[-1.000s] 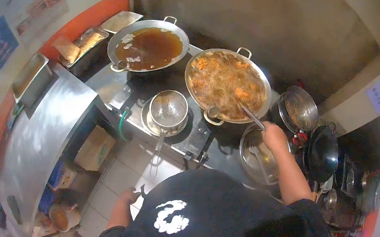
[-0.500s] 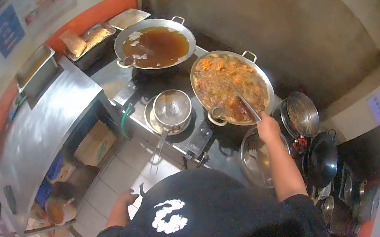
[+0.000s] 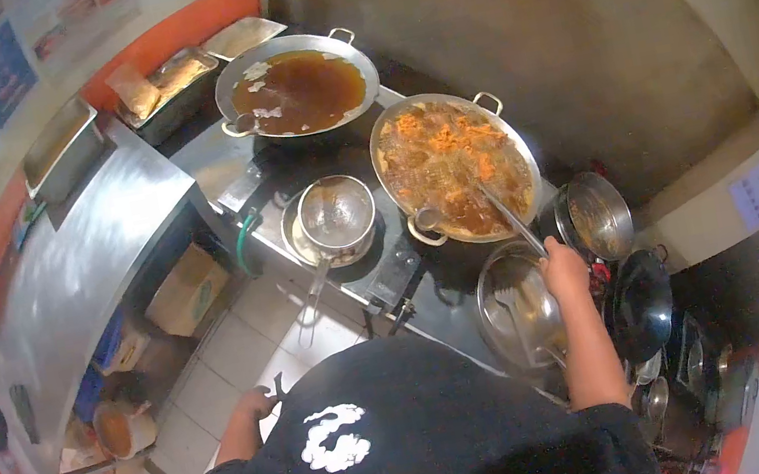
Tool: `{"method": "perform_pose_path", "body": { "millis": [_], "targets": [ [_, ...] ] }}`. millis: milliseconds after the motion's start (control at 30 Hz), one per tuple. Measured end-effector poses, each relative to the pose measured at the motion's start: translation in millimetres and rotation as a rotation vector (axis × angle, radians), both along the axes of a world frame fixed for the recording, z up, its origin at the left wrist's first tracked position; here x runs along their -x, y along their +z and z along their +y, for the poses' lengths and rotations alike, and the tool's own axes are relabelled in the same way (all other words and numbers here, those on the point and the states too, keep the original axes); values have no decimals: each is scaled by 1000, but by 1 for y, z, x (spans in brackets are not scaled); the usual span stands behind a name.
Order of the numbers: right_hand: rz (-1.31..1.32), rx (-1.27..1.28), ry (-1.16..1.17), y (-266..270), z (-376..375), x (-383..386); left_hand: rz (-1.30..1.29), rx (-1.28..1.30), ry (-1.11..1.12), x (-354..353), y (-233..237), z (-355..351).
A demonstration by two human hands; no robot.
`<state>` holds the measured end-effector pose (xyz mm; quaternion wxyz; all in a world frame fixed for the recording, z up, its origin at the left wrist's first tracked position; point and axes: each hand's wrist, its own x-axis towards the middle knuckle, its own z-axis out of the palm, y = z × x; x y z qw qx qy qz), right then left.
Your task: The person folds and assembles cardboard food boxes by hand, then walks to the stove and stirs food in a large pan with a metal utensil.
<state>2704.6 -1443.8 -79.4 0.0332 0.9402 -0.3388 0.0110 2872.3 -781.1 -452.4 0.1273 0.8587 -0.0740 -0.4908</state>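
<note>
My right hand (image 3: 563,268) is closed round the handle of a long metal cooking utensil (image 3: 510,217). Its far end dips into a wide wok (image 3: 530,160) of bubbling brown oil, so the utensil's head is hidden. Orange fried pieces (image 3: 458,137) float in the oil, mostly toward the back. By my waist on the left, my left hand (image 3: 250,410) is curled beside a small dark object that I cannot make out. Below the wok, near my right forearm, a metal bowl (image 3: 493,318) holds a slotted turner (image 3: 511,300).
A second wok (image 3: 228,96) of brown oil stands at the back left. A strainer (image 3: 337,214) lies over a pot in front of it. Pans (image 3: 645,302) crowd the right side. A steel counter (image 3: 107,219) runs along the left, above a tiled floor (image 3: 237,348).
My right hand has drawn back toward me and slightly right with the utensil. The orange pieces have shifted and the oil looks more foamy. The whole view has moved a little.
</note>
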Motion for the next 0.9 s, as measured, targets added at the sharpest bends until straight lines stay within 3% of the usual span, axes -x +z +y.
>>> {"method": "perform_pose_path", "body": {
  "millis": [300, 400, 500, 567, 700, 800, 900],
  "targets": [
    [33, 125, 118, 0, -6, 15, -23, 28, -61, -14, -23, -4],
    [107, 145, 66, 7, 6, -3, 22, 0, 12, -13, 7, -15],
    [125, 192, 49, 5, 13, -20, 39, 71, -39, -23, -44, -1],
    [102, 217, 76, 4, 16, -23, -5, 45, -36, -23, -17, -11],
    [131, 126, 149, 10, 2, -3, -5, -17, -119, -31, -20, -11],
    [126, 36, 162, 24, -1, 11, -48, -4, -6, -18, -21, -6],
    [159, -35, 130, 34, 1, 19, 23, 52, -124, -28, -8, 3]
  ]
}}
